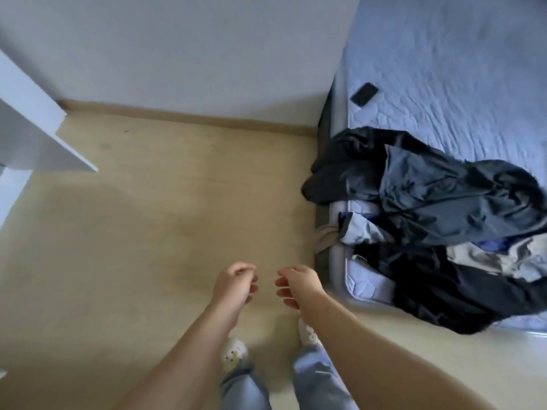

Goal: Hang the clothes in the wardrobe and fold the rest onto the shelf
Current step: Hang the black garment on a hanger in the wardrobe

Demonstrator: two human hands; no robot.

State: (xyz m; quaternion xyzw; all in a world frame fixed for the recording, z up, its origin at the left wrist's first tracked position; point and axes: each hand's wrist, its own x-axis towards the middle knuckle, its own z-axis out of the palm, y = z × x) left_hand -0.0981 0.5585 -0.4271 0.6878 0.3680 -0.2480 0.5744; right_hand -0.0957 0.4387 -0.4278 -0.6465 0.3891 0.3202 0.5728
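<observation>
The left hand (233, 284) and right hand (299, 284) are held loosely curled, empty — the clothes (438, 202) seem limp, light, best lifted by a collar.

The person's left hand (235, 284) and right hand (299, 284) are bare, and so are both forearms (177, 365) down to the picture's lower edge. Below them show light blue-grey trousers (316, 380) of soft, creased cloth and white clogs (233, 355) with small holes and pale yellow ornaments on top.
</observation>
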